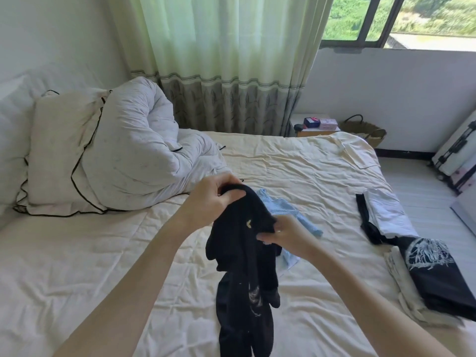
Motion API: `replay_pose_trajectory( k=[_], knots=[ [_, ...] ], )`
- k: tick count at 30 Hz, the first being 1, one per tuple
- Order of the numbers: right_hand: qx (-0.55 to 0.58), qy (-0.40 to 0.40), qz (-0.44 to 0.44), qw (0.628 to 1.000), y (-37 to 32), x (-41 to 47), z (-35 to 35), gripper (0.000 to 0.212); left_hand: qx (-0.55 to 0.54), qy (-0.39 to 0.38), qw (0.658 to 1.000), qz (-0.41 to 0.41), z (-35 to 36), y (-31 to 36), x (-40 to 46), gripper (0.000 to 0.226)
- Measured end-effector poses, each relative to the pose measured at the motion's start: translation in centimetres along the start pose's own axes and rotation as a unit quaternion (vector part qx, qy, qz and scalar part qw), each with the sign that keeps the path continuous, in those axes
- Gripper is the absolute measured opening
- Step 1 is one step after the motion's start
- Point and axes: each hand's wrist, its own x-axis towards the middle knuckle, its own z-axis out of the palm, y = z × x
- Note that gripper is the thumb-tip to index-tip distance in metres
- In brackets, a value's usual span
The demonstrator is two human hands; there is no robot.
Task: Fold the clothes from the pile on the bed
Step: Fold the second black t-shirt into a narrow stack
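both hands hold one black garment (244, 253) up over the cream bed sheet (128, 266) at frame centre. left hand (212, 195), at 11 o'clock of the cloth, has fingers curled around its top edge; right hand (282, 234), at 3 o'clock, pinches a bunched fold. the garment's lower part hangs toward 6 o'clock. a light blue garment (296, 215) lies on the sheet behind it. folded clothes (425, 266) sit at 3 o'clock near the bed's edge.

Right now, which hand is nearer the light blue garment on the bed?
Right. The right hand grips the black garment directly over the light blue garment; the left hand grips higher, off to its left.
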Motion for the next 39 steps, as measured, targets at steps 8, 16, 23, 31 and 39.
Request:
replay_pose_trajectory(
  k=[8, 16, 23, 31, 39],
  knots=[
    [-0.052, 0.066, 0.026, 0.996, 4.7, 1.9, 1.2, 0.013, -0.072, 0.08, 0.992, -0.063, -5.5, -0.3, -2.0, 0.012],
    [-0.028, 0.041, -0.002, 0.999, 3.5, 3.9, -0.1, 0.017, 0.084, 0.119, 0.973, -0.181, -11.4, -3.4, -7.9, 0.014],
    [0.18, -0.145, -0.038, 0.972, -2.9, 5.4, 1.1, 0.034, 0.092, 0.291, 0.927, -0.218, -12.6, -5.2, -15.7, 0.014],
    [0.215, -0.376, -0.017, 0.901, -5.6, 4.0, 4.4, 0.021, 0.104, 0.414, 0.87, -0.245, -10.9, -6.1, -27.3, 0.02],
    [-0.019, -0.146, -0.148, 0.978, -7.8, -1.5, 13.2, 0.016, 0.075, 0.438, 0.854, -0.27, -10.4, -6.5, -36.6, 0.015]
  ],
)
